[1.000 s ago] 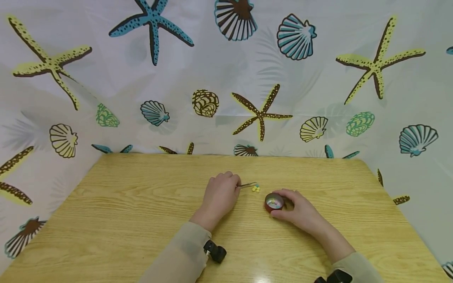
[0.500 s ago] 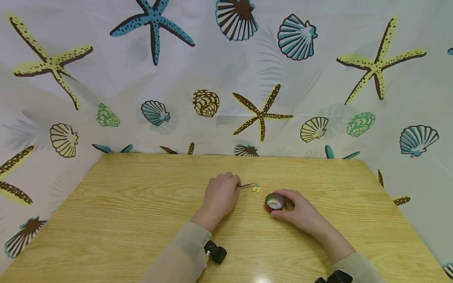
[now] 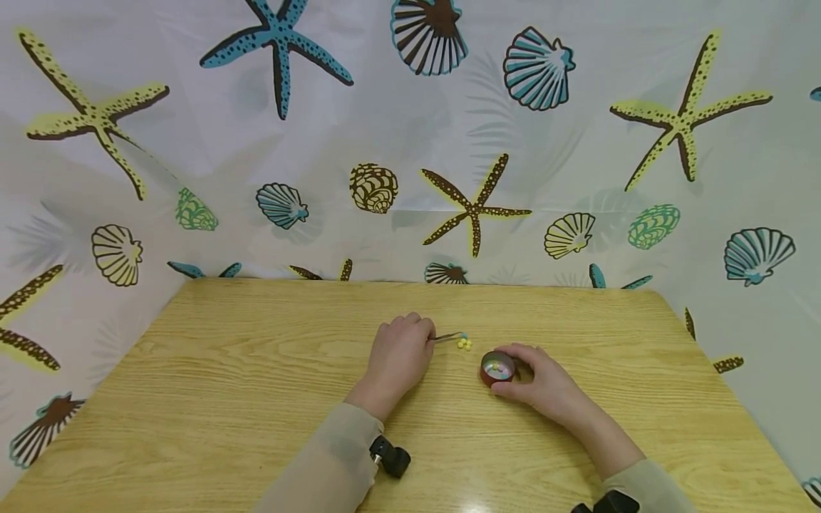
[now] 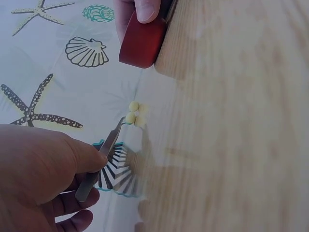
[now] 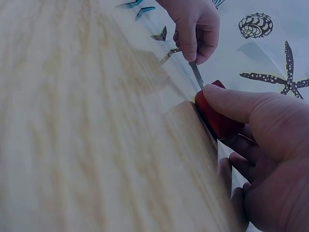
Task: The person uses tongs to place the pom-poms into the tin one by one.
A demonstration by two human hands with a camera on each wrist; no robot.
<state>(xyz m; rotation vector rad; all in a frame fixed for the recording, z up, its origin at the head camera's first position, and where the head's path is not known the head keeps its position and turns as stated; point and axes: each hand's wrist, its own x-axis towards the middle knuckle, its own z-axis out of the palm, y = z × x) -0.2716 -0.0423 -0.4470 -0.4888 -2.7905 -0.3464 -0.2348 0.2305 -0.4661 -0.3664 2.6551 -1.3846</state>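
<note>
While beige sleeves are lying nearest, the right hand is gripping a small red container near yellow beads on the wooden table; pastel beads are sitting inside it. Farther off, the left hand is pinching tweezers whose tips are pointing at a blue bead; whether they are clasping it, I cannot tell. Beyond, a shell-printed cloth is hanging.
</note>
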